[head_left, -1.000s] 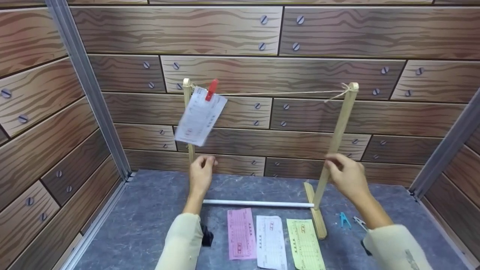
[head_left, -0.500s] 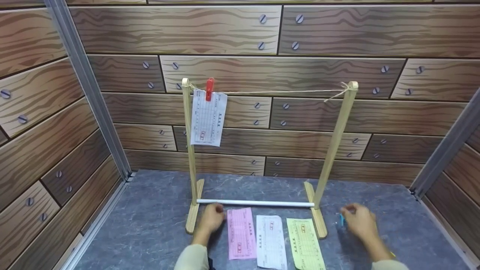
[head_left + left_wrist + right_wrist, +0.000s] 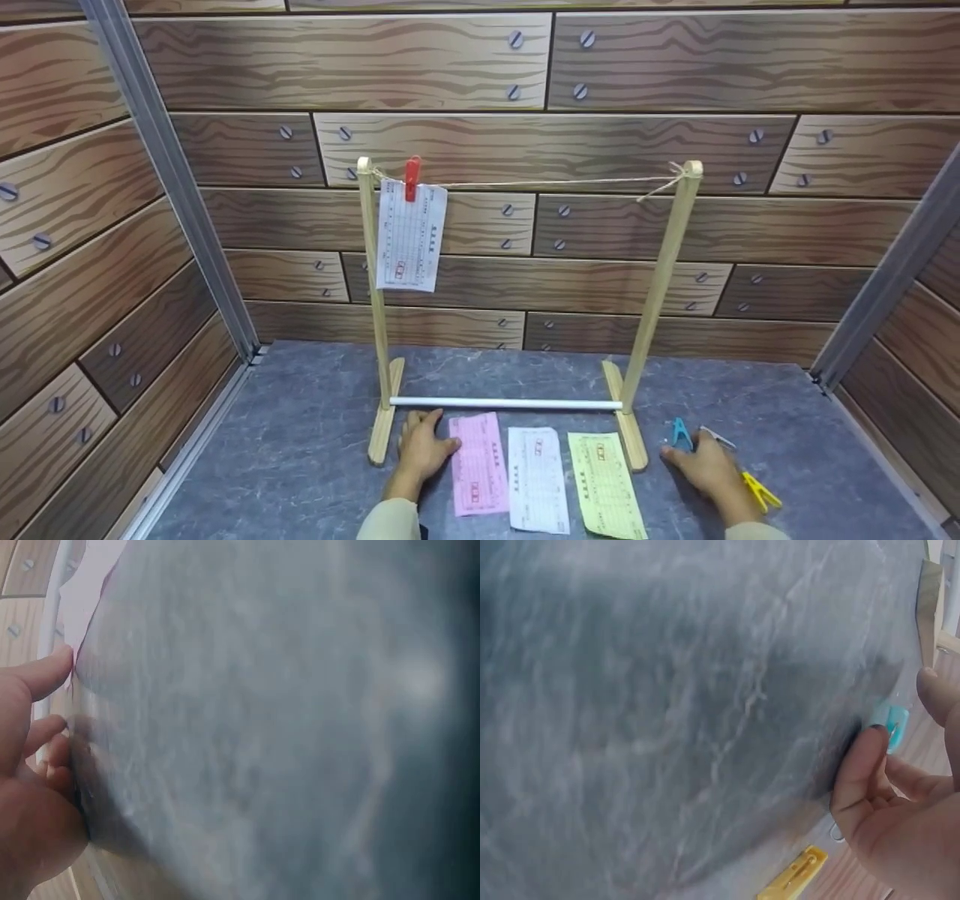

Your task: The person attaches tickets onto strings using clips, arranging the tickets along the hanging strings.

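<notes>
My left hand (image 3: 426, 450) rests at the left edge of a pink paper slip (image 3: 480, 469), thumb at its edge and fingers loosely bent. In the left wrist view the thumb meets the pink slip (image 3: 86, 604). My right hand (image 3: 705, 471) is low over the table beside a blue clothespin (image 3: 680, 435), thumb and fingers apart. A grey clothespin (image 3: 720, 437) lies just past its fingers, partly hidden. A yellow clothespin (image 3: 761, 493) is right of the wrist. A white slip (image 3: 411, 244) hangs from the string (image 3: 555, 182) by a red clothespin (image 3: 412, 180).
A wooden rack stands mid-table, with a left post (image 3: 377, 322), right post (image 3: 660, 300) and white bottom rod (image 3: 506, 403). In front lie another white slip (image 3: 538, 480) and a yellow-green slip (image 3: 606, 484). Wood-patterned walls (image 3: 450, 60) enclose the table (image 3: 300, 435).
Both hands have come down from beside the rack's posts to the table, the left to the pink slip, the right to the clothespins. The hanging slip has stopped swinging.
</notes>
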Demonstrator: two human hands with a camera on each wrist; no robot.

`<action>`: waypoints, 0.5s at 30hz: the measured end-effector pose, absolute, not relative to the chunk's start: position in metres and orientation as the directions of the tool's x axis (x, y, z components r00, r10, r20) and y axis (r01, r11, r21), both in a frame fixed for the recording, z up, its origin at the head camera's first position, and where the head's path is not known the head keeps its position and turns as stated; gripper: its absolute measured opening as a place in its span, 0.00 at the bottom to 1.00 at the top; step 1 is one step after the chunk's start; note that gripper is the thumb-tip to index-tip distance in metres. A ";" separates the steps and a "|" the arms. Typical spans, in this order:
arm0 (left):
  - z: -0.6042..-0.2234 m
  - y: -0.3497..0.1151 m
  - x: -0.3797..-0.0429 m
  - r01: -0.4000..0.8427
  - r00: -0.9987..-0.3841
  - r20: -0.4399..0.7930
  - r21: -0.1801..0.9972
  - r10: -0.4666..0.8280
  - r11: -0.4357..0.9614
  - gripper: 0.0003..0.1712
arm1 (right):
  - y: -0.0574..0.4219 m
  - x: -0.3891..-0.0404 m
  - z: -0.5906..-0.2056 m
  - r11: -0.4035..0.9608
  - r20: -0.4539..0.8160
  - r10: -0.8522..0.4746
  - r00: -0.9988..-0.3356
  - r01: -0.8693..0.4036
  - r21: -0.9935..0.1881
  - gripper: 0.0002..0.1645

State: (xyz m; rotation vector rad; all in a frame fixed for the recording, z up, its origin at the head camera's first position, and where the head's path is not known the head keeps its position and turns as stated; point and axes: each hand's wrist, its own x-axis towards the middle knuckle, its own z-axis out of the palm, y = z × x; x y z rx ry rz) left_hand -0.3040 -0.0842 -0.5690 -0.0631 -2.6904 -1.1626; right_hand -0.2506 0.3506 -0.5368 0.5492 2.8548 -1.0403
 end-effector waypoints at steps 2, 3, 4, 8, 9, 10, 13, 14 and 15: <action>-0.568 -0.087 -0.305 0.129 -0.974 0.220 0.718 -0.046 0.684 0.29 | 0.347 -0.254 -0.536 0.729 -0.169 0.312 -0.935 0.350 -0.588 0.46; -0.567 -0.088 -0.305 0.132 -0.973 0.224 0.721 -0.049 0.680 0.27 | 0.345 -0.256 -0.536 0.738 -0.171 0.317 -0.933 0.355 -0.574 0.48; -0.567 -0.089 -0.306 0.136 -0.972 0.229 0.724 -0.049 0.676 0.24 | 0.343 -0.258 -0.535 0.745 -0.171 0.321 -0.931 0.360 -0.562 0.51; -0.566 -0.090 -0.307 0.161 -0.970 0.241 0.740 -0.034 0.653 0.17 | 0.341 -0.262 -0.534 0.752 -0.187 0.357 -0.915 0.401 -0.523 0.59; -0.566 -0.090 -0.307 0.164 -0.971 0.239 0.743 -0.029 0.649 0.17 | 0.341 -0.263 -0.535 0.750 -0.193 0.368 -0.910 0.413 -0.516 0.60; -0.567 -0.090 -0.307 0.163 -0.972 0.235 0.745 -0.025 0.646 0.19 | 0.342 -0.263 -0.536 0.751 -0.196 0.376 -0.906 0.421 -0.509 0.60; -0.569 -0.088 -0.306 0.150 -0.975 0.219 0.748 -0.028 0.646 0.26 | 0.343 -0.262 -0.538 0.764 -0.206 0.383 -0.900 0.434 -0.477 0.60; -0.570 -0.087 -0.306 0.144 -0.977 0.213 0.747 -0.029 0.649 0.28 | 0.344 -0.261 -0.539 0.770 -0.208 0.382 -0.900 0.435 -0.467 0.59; -0.570 -0.087 -0.306 0.141 -0.977 0.211 0.747 -0.030 0.650 0.29 | 0.344 -0.261 -0.540 0.776 -0.208 0.380 -0.901 0.433 -0.459 0.58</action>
